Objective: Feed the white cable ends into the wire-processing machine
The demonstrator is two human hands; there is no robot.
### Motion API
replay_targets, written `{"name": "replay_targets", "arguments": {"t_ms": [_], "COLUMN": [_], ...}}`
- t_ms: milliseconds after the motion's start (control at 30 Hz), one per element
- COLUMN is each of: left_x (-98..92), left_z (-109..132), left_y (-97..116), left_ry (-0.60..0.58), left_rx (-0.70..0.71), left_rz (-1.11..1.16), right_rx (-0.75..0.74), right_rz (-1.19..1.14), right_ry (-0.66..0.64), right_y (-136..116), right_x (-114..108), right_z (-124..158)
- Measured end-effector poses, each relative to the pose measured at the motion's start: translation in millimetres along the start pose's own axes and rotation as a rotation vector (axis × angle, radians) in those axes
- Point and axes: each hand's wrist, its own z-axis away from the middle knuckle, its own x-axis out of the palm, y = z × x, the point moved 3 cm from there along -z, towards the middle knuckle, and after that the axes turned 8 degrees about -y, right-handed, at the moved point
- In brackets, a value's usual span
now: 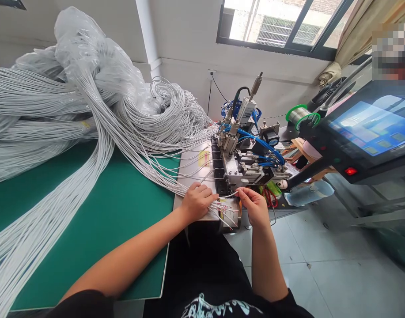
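One white cable [227, 195] runs between my hands at the near end of a bench machine [231, 165] with metal cylinders and blue air tubes. My right hand [254, 206] pinches this cable near its tip, thumb against finger. Curled over the same cable, my left hand [198, 202] is closed and rests above the metal plate [192, 170]. Just below my left fingers lies a bunch of cable ends [226, 208], with thin reddish and white wires showing. Whether my left hand also grips other cables is hidden. Several cables lead from the left into the machine's black holder [218, 161].
A large heap of white cables [169, 110], partly in clear plastic, covers the back of the green table [136, 212]. To the right are a screen panel [371, 128], a green-rimmed wire spool [302, 117], red-handled scissors [271, 198] and a clear bottle [310, 194]. Another person is partly visible at far right.
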Motion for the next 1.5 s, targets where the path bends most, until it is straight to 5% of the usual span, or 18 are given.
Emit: {"name": "replay_targets", "arguments": {"t_ms": [333,600,833,1500], "left_x": [3.1,2.7,3.2,5.9], "left_z": [-3.9,-9.0,-10.3,-8.3], "left_y": [-0.1,-0.8,1.0,1.5], "left_ry": [-0.037,-0.073,-0.040,-0.062], "left_rx": [-0.046,-0.048,-0.041,-0.110], "left_rz": [-0.022,-0.036,-0.071,-0.073], "right_rx": [0.021,-0.117,-0.191,0.008], "right_rz": [0.003,0.460,0.563,0.024], "right_ry": [-0.131,-0.107,-0.102,-0.248], "right_y": [3.0,1.1,-6.0,33.7], "right_x": [-11.1,-14.8,-13.1,-5.7], "right_z": [-5.8,-12.6,-12.4,-29.9]}}
